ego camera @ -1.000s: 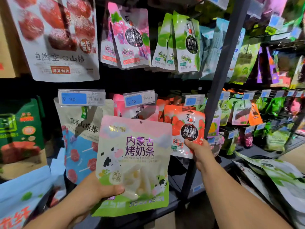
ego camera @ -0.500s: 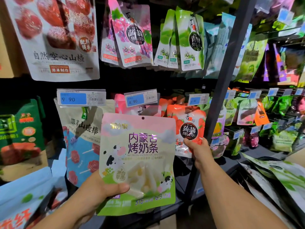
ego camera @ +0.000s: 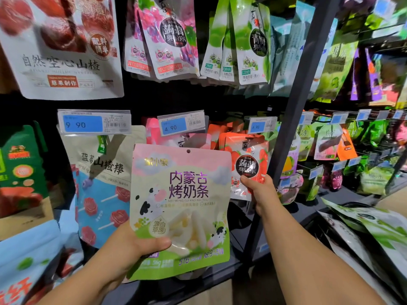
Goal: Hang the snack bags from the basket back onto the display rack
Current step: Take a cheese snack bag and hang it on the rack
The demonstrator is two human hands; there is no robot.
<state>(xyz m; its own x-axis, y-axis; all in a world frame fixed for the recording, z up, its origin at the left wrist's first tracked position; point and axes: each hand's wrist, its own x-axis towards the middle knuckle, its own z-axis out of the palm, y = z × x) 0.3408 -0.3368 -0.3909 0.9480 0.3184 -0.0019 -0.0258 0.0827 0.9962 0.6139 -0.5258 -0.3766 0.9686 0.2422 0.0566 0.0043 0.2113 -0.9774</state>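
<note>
The pouch (ego camera: pixel 180 208) gripped by the left hand (ego camera: pixel 132 245) fades pink to green with spotted cows and purple lettering; the right hand (ego camera: pixel 261 192) pinches an orange-red, strawberry-printed packet (ego camera: pixel 248 164).

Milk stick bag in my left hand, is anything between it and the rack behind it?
Yes: the 4.90 price tag sits just above the hang hole of the milk stick bag, and pink bags hang behind it. The right hand grips the red jelly bag off to the side; the hook is hidden.
</note>
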